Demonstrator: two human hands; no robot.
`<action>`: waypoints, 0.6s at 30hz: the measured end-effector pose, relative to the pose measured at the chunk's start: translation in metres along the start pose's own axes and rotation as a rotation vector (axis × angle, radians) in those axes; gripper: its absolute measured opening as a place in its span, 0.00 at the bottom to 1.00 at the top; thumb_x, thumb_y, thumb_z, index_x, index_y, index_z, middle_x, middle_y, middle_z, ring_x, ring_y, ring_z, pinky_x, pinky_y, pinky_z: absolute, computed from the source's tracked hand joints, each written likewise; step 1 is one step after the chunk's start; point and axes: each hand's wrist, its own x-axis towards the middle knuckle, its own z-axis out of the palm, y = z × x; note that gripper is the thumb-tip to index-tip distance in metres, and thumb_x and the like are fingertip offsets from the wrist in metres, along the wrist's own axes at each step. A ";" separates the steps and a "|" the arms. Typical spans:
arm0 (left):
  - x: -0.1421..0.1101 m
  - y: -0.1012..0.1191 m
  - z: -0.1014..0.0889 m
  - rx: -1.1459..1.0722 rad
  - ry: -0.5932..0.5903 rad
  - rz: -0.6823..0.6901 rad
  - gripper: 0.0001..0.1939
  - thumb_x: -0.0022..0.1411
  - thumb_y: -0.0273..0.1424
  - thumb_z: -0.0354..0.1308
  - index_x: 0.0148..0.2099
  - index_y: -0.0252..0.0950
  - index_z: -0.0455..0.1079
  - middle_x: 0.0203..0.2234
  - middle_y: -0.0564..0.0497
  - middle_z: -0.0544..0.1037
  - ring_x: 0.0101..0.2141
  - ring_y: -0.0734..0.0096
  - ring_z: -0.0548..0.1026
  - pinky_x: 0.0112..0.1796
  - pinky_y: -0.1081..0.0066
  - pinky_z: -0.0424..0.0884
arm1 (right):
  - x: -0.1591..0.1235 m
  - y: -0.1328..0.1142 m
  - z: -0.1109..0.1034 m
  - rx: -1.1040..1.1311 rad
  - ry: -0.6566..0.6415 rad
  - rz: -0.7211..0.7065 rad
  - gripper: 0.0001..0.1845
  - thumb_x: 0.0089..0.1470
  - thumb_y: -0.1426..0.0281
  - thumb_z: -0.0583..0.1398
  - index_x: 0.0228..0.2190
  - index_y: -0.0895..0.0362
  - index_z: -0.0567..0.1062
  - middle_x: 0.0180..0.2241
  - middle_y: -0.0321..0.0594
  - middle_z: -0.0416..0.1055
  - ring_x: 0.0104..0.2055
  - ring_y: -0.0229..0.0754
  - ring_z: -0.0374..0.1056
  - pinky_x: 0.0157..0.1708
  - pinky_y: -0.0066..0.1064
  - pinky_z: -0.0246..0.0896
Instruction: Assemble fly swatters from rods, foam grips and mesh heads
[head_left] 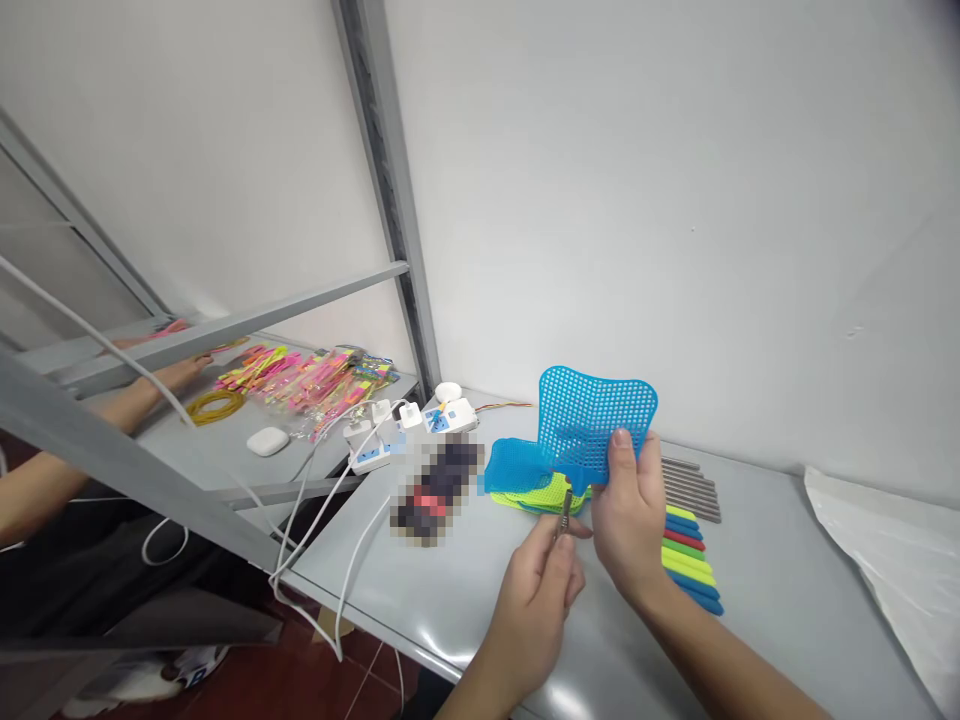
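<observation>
My right hand (632,510) grips a blue mesh fly swatter head (585,415) by its side and lower edge, thumb on the front, the mesh raised above the table. Pinched in my left hand (536,600) is a thin metal rod (565,512), its upper end close to the neck of the swatter head; whether the two touch I cannot tell. Behind both hands lie more swatter heads, a blue one (514,465) on top of yellow-green ones (517,497). To the right of my right hand are several metal rods (690,488) and a row of coloured handles (694,565).
Power strips (450,415) with white plugs and trailing cables (300,520) stand at the left, beside a blurred dark object (439,490). A grey shelf post (397,200) divides off another table, where a co-worker's arm (135,400) reaches near packaged pink items (330,385). White sheeting (877,560) lies right.
</observation>
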 end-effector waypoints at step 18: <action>-0.006 0.012 -0.001 0.028 -0.034 0.010 0.17 0.69 0.43 0.43 0.44 0.35 0.63 0.19 0.59 0.56 0.20 0.81 0.52 0.20 0.77 0.48 | -0.008 -0.009 0.011 0.035 0.067 -0.148 0.19 0.61 0.55 0.51 0.49 0.52 0.63 0.38 0.39 0.69 0.37 0.42 0.68 0.34 0.35 0.64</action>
